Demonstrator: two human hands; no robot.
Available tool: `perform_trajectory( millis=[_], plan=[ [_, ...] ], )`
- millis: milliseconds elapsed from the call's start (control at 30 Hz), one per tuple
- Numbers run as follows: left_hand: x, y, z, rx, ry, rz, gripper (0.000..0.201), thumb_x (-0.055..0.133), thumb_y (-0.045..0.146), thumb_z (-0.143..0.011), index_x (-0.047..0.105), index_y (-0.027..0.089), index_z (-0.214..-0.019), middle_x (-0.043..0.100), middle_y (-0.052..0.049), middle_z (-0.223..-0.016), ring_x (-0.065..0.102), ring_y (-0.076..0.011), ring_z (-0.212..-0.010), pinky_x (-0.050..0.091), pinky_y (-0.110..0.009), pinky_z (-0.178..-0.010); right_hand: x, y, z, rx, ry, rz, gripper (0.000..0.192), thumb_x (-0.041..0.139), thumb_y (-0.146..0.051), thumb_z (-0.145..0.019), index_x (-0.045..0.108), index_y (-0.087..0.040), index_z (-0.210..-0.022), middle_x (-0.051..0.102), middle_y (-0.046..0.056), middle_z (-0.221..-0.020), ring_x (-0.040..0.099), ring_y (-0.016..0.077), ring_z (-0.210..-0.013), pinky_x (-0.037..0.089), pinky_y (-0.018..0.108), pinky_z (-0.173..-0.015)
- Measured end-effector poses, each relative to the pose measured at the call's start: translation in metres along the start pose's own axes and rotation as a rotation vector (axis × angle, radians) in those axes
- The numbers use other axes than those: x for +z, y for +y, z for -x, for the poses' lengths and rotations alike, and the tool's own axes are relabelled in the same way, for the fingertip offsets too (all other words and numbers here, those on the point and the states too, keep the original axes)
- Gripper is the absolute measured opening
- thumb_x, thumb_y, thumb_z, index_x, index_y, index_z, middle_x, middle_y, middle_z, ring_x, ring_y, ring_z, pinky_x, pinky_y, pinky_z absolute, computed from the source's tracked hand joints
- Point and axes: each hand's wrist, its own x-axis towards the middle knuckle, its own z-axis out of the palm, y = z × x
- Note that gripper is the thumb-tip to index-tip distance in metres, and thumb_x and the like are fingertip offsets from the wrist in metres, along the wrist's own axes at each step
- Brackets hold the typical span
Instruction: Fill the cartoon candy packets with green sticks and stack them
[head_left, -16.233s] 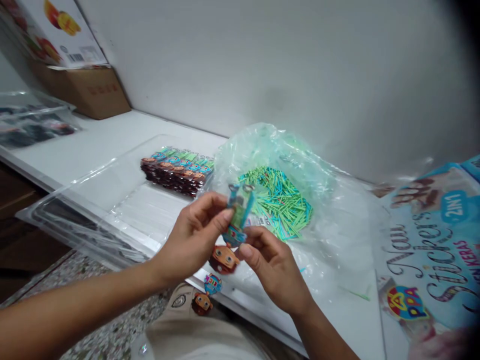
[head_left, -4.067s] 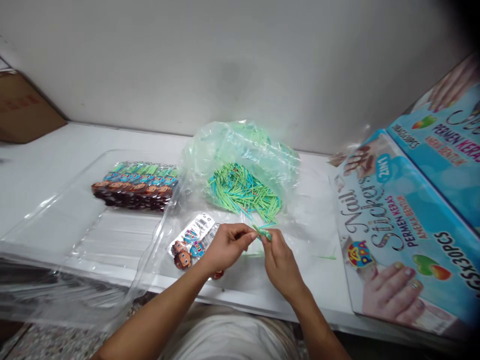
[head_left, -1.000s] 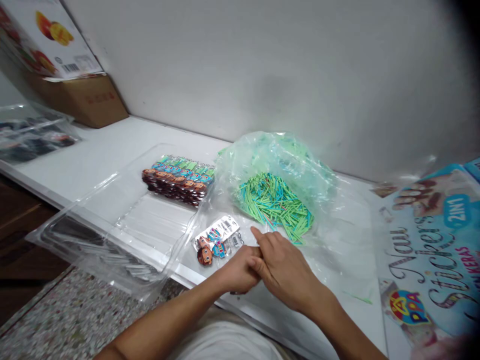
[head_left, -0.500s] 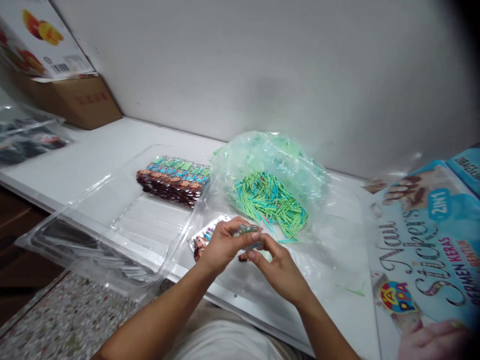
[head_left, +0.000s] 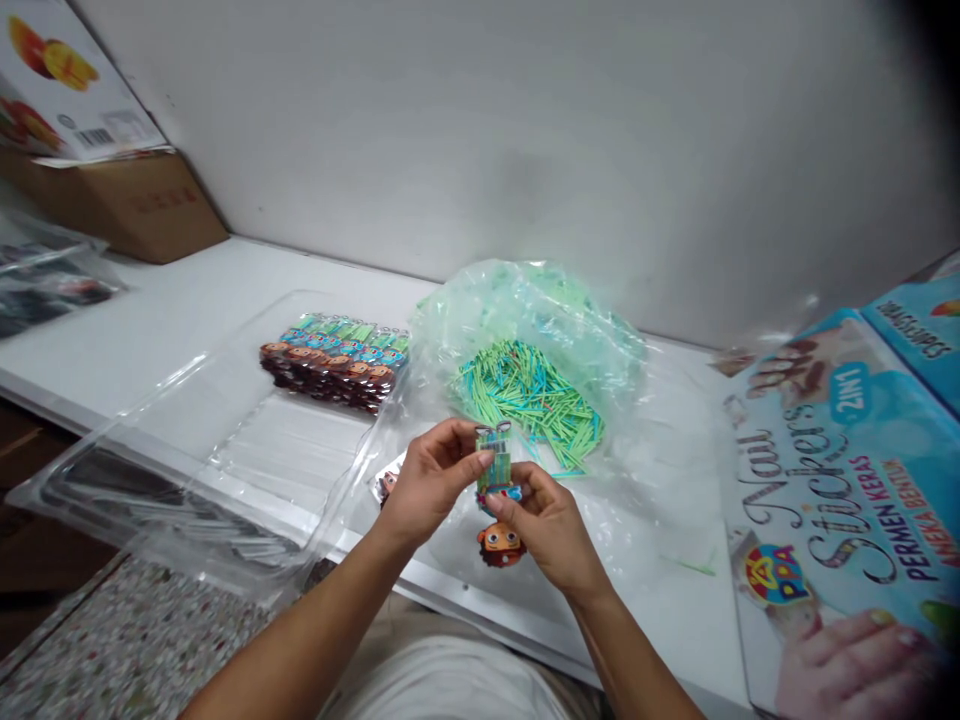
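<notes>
Between my two hands is a small cartoon-figure packet [head_left: 501,541], its printed head pointing down toward me and its green, clear-looking part upward. My left hand [head_left: 435,475] pinches the upper part by its left edge. Around the middle, my right hand [head_left: 546,515] grips it from the right with thumb and fingers. Partly hidden behind my left hand, more figure packets [head_left: 388,482] lie on the table. Just beyond my hands, an opened plastic bag [head_left: 547,300] holds a heap of thin green and blue sticks [head_left: 532,400].
On the left, a clear plastic tray [head_left: 262,440] contains a stacked row of figure packets [head_left: 334,360]. A printed blue box [head_left: 847,470] stands at the right. Cardboard boxes [head_left: 142,195] and another clear container [head_left: 52,275] are at the far left.
The packet has been turned, so its printed head and green part now show between my hands. My hands stay close together, and the view has shifted slightly.
</notes>
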Motion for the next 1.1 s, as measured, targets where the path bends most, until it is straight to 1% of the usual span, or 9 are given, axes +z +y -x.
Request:
perform_trajectory(
  millis=[200,300,433,533,667,800,867,1000,1100],
  plan=[
    [0.002,-0.001,0.001,0.019,0.112,0.007,0.027,0.077,0.026,-0.067,0.062,0.016,-0.087,0.061,0.001,-0.076,0.056,-0.0105,-0.072,0.044,-0.021,-0.069,0.002,-0.003,0.000,0.060,0.014,-0.028,0.030,0.074,-0.040,-0.070,0.061,-0.017,-0.084,0.058,-0.004,-0.064,0.053,0.0098,-0.054,0.042,0.021,-0.050],
    [0.003,0.000,0.004,-0.069,0.065,0.010,0.028,0.077,0.027,-0.065,0.058,0.015,-0.082,0.059,0.002,-0.072,0.055,-0.0096,-0.068,0.044,-0.021,-0.065,0.004,-0.006,0.001,0.017,0.066,-0.015,0.031,0.074,-0.042,-0.070,0.059,-0.018,-0.085,0.060,-0.003,-0.067,0.054,0.0104,-0.054,0.043,0.022,-0.049],
    [0.003,0.006,0.015,-0.102,0.011,-0.048,0.026,0.075,0.030,-0.069,0.054,0.015,-0.073,0.057,0.001,-0.067,0.052,-0.0093,-0.063,0.043,-0.021,-0.061,0.006,-0.008,0.006,-0.001,-0.010,-0.066,0.029,0.074,-0.038,-0.073,0.058,-0.019,-0.088,0.062,-0.003,-0.070,0.058,0.0110,-0.058,0.046,0.022,-0.053],
    [0.003,0.021,0.031,-0.069,0.056,-0.109,0.022,0.072,0.031,-0.073,0.056,0.016,-0.079,0.058,0.001,-0.070,0.053,-0.0100,-0.064,0.045,-0.021,-0.061,0.004,-0.010,0.010,0.000,-0.106,-0.102,0.024,0.068,-0.039,-0.080,0.057,-0.020,-0.089,0.064,-0.002,-0.067,0.060,0.0115,-0.054,0.047,0.023,-0.051],
    [-0.013,0.061,0.047,0.009,0.096,-0.269,0.016,0.065,0.030,-0.081,0.062,0.019,-0.092,0.064,-0.001,-0.083,0.059,-0.0128,-0.075,0.050,-0.024,-0.068,-0.004,-0.012,0.012,-0.078,-0.116,-0.033,0.020,0.061,-0.039,-0.086,0.060,-0.020,-0.092,0.068,0.002,-0.078,0.064,0.0136,-0.069,0.051,0.028,-0.067],
    [-0.074,0.114,0.008,0.321,0.242,-0.495,0.019,0.070,0.025,-0.076,0.062,0.018,-0.092,0.063,-0.001,-0.079,0.059,-0.0114,-0.068,0.050,-0.023,-0.064,-0.014,-0.008,0.007,-0.053,-0.019,0.053,0.021,0.059,-0.041,-0.087,0.062,-0.021,-0.094,0.067,0.001,-0.078,0.060,0.0117,-0.066,0.048,0.026,-0.065],
    [-0.122,0.133,-0.033,0.440,0.347,-0.643,0.042,0.072,0.016,-0.072,0.056,0.018,-0.111,0.058,0.003,-0.069,0.055,-0.0087,-0.058,0.047,-0.022,-0.058,-0.016,-0.004,0.005,-0.033,0.011,0.073,0.023,0.059,-0.043,-0.086,0.062,-0.021,-0.093,0.066,0.001,-0.076,0.057,0.0111,-0.063,0.047,0.025,-0.062],
    [-0.216,0.141,-0.113,0.205,0.451,-1.173,0.053,0.061,0.016,-0.080,0.042,0.009,-0.130,0.054,0.003,-0.071,0.049,-0.0060,-0.059,0.042,-0.019,-0.058,-0.015,0.004,0.005,0.019,0.010,0.107,0.028,0.059,-0.047,-0.085,0.062,-0.020,-0.093,0.065,0.002,-0.076,0.055,0.0112,-0.061,0.046,0.025,-0.059],
    [-0.259,0.128,-0.151,0.082,0.404,-1.386,0.055,0.055,0.019,-0.083,0.039,0.004,-0.133,0.059,-0.001,-0.079,0.050,-0.0081,-0.065,0.043,-0.022,-0.064,-0.015,0.007,0.007,0.060,-0.006,0.146,0.030,0.057,-0.048,-0.086,0.061,-0.020,-0.093,0.065,0.002,-0.076,0.055,0.0114,-0.061,0.046,0.025,-0.060]
  ],
)
